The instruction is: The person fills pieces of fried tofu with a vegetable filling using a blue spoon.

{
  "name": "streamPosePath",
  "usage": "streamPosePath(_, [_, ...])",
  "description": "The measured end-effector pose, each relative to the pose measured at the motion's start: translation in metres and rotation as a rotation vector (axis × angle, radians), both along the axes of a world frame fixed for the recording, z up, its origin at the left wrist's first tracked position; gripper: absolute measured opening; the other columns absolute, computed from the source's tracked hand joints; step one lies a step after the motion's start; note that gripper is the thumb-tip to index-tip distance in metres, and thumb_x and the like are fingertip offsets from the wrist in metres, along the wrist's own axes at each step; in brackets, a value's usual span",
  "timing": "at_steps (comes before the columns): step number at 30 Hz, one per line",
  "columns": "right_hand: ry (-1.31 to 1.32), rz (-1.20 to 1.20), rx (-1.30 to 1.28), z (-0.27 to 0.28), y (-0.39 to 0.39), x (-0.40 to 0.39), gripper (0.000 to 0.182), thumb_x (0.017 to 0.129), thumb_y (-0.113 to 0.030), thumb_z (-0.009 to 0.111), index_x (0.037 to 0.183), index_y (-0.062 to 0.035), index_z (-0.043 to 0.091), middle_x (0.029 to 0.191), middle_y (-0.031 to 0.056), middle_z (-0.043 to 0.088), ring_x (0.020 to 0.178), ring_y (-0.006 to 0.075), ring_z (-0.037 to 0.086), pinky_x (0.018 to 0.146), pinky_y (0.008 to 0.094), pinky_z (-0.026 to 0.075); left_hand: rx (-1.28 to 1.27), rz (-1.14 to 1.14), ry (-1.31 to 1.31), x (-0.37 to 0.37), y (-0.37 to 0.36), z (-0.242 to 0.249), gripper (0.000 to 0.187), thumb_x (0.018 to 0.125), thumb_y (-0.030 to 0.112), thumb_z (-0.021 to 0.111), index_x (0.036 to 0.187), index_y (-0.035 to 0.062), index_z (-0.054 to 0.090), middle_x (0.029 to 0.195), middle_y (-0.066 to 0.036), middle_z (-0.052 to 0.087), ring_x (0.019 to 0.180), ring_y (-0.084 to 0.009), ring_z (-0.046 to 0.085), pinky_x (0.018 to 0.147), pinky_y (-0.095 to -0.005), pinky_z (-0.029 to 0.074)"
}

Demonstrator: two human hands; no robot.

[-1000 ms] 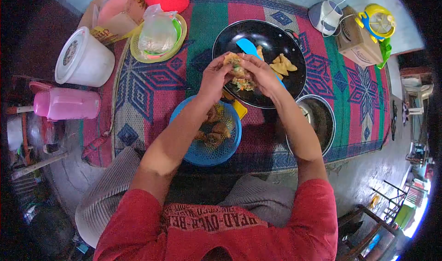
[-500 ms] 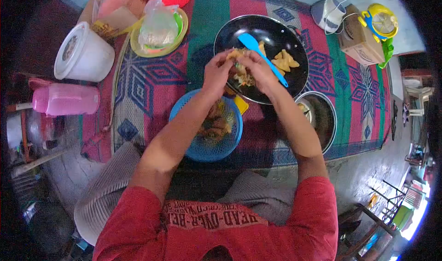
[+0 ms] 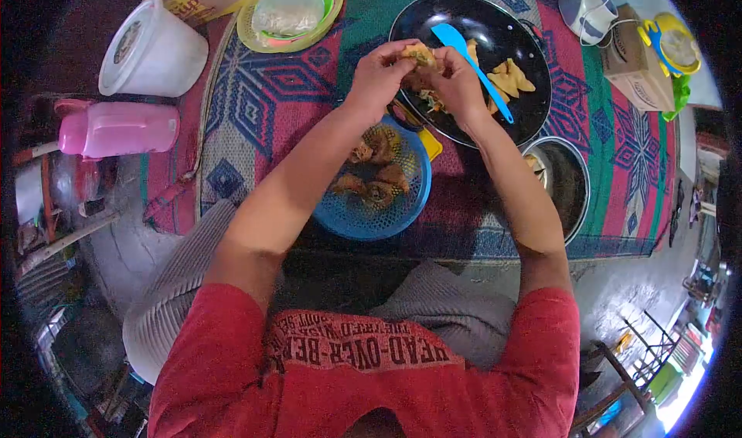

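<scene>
My left hand (image 3: 378, 73) and my right hand (image 3: 457, 84) meet over the near rim of a black pan (image 3: 533, 102), both pinching one piece of filled dough (image 3: 421, 54) with shredded vegetable filling (image 3: 433, 98) hanging under it. In the pan lie a blue spatula (image 3: 473, 59) and a few folded yellow dumplings (image 3: 510, 78). Just below my hands stands a blue basket (image 3: 349, 214) with several browned fried pieces (image 3: 379, 181).
A metal bowl (image 3: 570, 190) stands right of the basket. A white lidded tub (image 3: 151, 51) and a pink jug (image 3: 116, 129) are at the left. A green plate with a plastic bag (image 3: 290, 9) is at the back. A cardboard box (image 3: 638, 71) sits far right on the patterned mat (image 3: 255, 105).
My head has shifted, so the whole scene sits higher and further right in view. My hands have closed more tightly round the dough, folding it over the filling.
</scene>
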State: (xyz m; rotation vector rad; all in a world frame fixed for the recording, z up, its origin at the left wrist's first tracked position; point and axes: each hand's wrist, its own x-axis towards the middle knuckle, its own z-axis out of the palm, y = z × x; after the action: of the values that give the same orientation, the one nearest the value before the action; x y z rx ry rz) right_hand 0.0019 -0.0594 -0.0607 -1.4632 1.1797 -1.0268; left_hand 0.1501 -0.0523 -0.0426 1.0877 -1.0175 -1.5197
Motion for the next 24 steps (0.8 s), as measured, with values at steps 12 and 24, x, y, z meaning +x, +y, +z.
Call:
streamPosePath(12, [1.319,0.331,0.016,-0.006,-0.027,-0.127,0.019,0.077,-0.021,0.049,0.083,-0.0068,0.060,0.090,0.0147,0.058,0.083,0.0324,0.057,0.070,0.0397,0.046,-0.156,-1.124,-0.872,0.095,0.048,0.014,0.029,0.072,0.024,0.060,0.099,0.0124,0.057,0.090,-0.010,0.060,0.085,-0.0236,0.058,0.074,-0.0339,0.045])
streamPosePath(24, [1.599,-0.216,0.070,-0.057,-0.030,-0.098,0.022,0.076,-0.023,0.052,0.092,-0.0093,0.060,0.093,0.0148,0.059,0.087,0.0254,0.058,0.072,0.0372,0.047,-0.268,-1.193,-1.233,0.107,0.081,-0.041,0.029,0.065,0.007,0.056,0.093,0.0133,0.057,0.084,-0.014,0.058,0.086,-0.0309,0.054,0.071,-0.0406,0.044])
